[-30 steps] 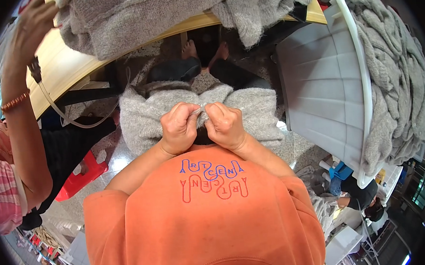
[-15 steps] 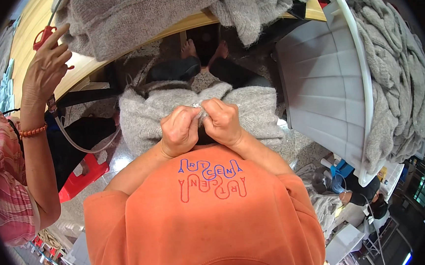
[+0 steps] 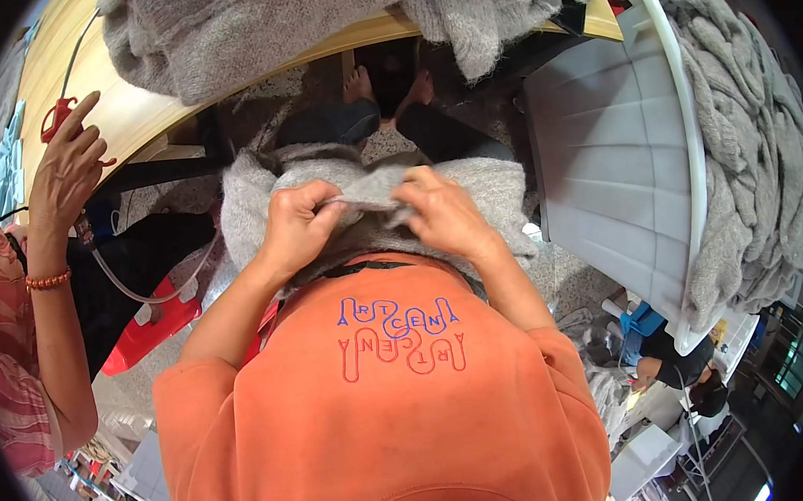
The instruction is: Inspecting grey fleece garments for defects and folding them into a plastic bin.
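Note:
A grey fuzzy knitted garment (image 3: 491, 198) lies bunched across my lap. My left hand (image 3: 297, 222) pinches an edge of it between thumb and fingers. A short way to the right, my right hand (image 3: 438, 213) grips the same garment, its fingers curled into the knit. A strip of the fabric runs between the two hands. Folds hide part of the fingertips on the right.
A wooden table (image 3: 145, 115) ahead bears more grey knitwear (image 3: 256, 28). To the right stands a grey plastic bin (image 3: 613, 143) with knitwear (image 3: 739, 152) heaped over its rim. At left, a co-worker's hand (image 3: 70, 171) holds a red-handled tool (image 3: 57, 118) near a red stool (image 3: 160, 328).
My hands were close together at the garment and have moved apart, left hand leftward and right hand rightward. The co-worker's hand has shifted down and left with the red tool.

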Motion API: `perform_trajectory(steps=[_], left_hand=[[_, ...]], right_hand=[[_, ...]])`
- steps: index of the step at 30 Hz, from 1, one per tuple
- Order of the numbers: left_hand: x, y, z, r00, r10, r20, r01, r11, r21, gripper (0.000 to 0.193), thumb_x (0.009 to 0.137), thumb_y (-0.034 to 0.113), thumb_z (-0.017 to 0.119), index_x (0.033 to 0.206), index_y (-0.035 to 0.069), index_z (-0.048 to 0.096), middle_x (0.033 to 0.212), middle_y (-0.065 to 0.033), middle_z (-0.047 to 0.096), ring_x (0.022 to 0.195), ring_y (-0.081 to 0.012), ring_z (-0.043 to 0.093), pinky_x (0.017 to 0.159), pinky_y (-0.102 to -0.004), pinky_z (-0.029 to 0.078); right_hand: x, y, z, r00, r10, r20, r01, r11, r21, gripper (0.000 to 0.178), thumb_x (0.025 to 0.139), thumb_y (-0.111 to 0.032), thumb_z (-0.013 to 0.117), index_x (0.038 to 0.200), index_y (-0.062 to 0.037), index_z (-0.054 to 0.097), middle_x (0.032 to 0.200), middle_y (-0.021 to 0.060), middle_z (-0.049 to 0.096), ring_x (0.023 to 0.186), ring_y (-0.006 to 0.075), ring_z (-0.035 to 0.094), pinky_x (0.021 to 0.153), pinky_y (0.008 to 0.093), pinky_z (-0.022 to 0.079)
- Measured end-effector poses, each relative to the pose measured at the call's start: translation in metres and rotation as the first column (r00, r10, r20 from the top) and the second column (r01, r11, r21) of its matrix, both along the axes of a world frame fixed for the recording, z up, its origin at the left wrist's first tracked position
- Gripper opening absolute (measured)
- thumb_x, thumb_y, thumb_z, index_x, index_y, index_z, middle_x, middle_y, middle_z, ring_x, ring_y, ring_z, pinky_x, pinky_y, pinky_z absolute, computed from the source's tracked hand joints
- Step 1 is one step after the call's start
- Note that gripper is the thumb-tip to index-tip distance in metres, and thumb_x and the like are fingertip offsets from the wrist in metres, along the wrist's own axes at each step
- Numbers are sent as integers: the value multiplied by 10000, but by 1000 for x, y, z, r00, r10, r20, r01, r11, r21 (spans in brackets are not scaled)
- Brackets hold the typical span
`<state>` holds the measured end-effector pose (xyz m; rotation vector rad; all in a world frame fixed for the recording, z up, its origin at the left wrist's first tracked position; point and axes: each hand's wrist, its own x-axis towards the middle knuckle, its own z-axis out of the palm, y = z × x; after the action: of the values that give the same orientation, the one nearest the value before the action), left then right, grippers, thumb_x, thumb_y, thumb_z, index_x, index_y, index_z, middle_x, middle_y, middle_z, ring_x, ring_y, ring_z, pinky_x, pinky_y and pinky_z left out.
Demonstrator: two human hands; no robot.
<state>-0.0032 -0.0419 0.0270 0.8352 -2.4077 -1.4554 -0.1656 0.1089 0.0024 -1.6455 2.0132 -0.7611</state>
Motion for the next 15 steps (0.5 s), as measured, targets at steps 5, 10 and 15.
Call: perform_trajectory(steps=[5,10,15], left_hand=[[-10,14,5,1000,-15,8,13,983,181,68,716,38,623,742,-19,597,598,-19,551,578,-50,474,516,-222,397],[-3,20,-8,990,-139,35,124,952,280,46,716,23,612,722,-17,591,622,15,568,578,-37,471,508,-214,393],[-2,11,-1,998,3,55,-38,759,650,59,750,40,596,706,0,595,626,19,561,570,-38,479,488,-200,379]], right_hand=[[13,-23,6,923,48,381,45,972,-232,148,687,-19,574,835,-10,571,778,111,551,708,278,544,628,345,432],[32,-25,4,919,74,387,70,936,-345,62,690,13,545,742,-8,518,669,111,504,619,282,511,556,359,395],[14,-18,-2,872,-29,488,125,978,-166,164,690,-16,604,840,-2,538,798,118,546,722,264,543,628,329,435]])
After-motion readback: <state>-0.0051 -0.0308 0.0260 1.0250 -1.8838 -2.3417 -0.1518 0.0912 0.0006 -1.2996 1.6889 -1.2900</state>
